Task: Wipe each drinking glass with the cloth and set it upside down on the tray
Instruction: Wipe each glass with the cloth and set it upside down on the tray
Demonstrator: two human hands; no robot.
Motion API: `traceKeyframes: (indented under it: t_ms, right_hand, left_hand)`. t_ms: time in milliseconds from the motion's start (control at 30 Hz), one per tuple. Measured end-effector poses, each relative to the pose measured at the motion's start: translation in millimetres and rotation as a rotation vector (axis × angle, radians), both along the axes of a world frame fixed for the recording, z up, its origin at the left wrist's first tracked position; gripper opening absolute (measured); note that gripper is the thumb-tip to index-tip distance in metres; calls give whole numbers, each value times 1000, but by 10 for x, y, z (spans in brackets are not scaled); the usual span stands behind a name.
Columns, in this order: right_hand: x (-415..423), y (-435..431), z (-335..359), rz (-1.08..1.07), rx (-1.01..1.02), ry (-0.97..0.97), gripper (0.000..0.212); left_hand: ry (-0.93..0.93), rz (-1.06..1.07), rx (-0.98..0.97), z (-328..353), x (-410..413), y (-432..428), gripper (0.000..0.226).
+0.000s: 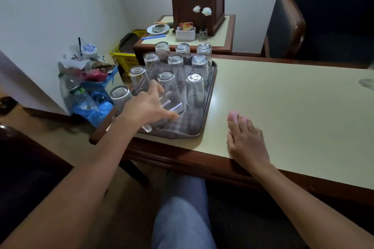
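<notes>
Glass: your left grip wraps it, tilted above the near edge of the tray for upending.
Cloth: your right grip lies flat on it, within reach.

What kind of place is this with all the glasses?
Probably a restaurant or hotel dining room. A tray holds many matching drinking glasses upside down, the side table has a white holder of packets and a small flower vase, and a padded wooden chair stands nearby.
</notes>
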State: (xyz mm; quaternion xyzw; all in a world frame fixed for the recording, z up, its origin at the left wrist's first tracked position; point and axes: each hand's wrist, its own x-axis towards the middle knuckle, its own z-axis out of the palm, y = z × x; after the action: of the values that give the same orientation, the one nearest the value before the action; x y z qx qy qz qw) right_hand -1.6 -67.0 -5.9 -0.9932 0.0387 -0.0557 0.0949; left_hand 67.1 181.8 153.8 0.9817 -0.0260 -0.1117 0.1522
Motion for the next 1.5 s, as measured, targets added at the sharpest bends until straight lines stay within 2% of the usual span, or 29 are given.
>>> traceKeyframes:
  t_ms: [133,300,400,500,633,800,933,1067,1200,1267,1300,1367,1400,1433,1500]
  right_hand:
    - [-13,22,26,4,-2,14,65]
    - [-3,45,43,-3,-1,35,66]
    - [-15,55,61,-11,3,26,66]
    - [-28,50,67,-10,6,21,64]
    - [-33,43,57,-15,10,-1,58]
    - [-30,46,48,-15,29,-15,60]
    - [-27,36,29,-15,43,-36,61]
    - [-27,31,14,-19,61,-54,59]
    - [-47,36,15,-4,125,-78,49]
    - [-65,30,34,-7,222,-97,43]
    - [-83,18,61,-31,325,-106,39]
    - [-144,-48,141,-79,610,-147,33]
    - [-190,-102,194,-91,734,-169,32]
    - [-249,-174,247,-103,825,-185,32]
    - [-388,-391,324,-166,924,-218,31]
  left_hand:
    - [64,-186,345,-29,318,32,70]
    - [55,-332,667,-113,558,-4,77]
    - [30,-384,769,-133,609,-73,75]
    - [18,-412,785,-102,640,-105,72]
    - [12,-421,654,-50,678,-55,72]
    - [-24,-275,269,-89,617,177,74]
    - [-180,-126,2,-327,459,315,70]
    - [-262,-35,-33,-437,374,358,71]
    - [-293,-9,-24,-531,353,350,82]
    - [-387,70,0,-562,239,260,85]
    - [-494,115,-33,-575,132,159,81]
    - [-734,127,-228,-608,-161,-186,62]
    - [-789,87,-335,-642,-318,-417,51]
    - [-780,21,-420,-708,-448,-660,45]
    - [-633,-125,-528,-866,-614,-1158,42]
